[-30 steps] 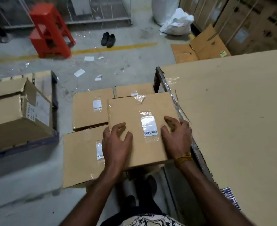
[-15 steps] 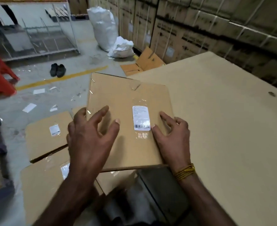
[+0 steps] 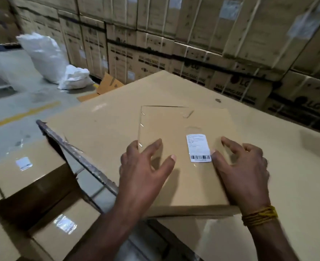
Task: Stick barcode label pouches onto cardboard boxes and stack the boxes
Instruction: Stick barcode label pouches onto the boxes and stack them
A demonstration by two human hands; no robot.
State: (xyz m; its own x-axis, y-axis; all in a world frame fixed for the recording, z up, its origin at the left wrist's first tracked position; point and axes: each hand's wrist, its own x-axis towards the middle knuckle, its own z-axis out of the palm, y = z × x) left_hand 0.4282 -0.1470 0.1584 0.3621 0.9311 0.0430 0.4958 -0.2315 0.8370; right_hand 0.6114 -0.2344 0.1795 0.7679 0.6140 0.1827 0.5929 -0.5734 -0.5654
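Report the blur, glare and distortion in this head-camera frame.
Head view: the stacked cartons behind smear with motion blur and bow from wide-angle distortion; glare whitens the pouches on the lower boxes; the barcode label stays fairly sharp, its small print unreadable.

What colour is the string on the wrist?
Yellow, a golden thread wound round the right wrist, head view.

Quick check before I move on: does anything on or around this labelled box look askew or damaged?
The labelled box sits rotated against the edges of the cardboard-covered table, and its near edge overhangs the table corner. The barcode label pouch is slightly tilted on the lid. A short crease or tear shows near the far edge. No spill.
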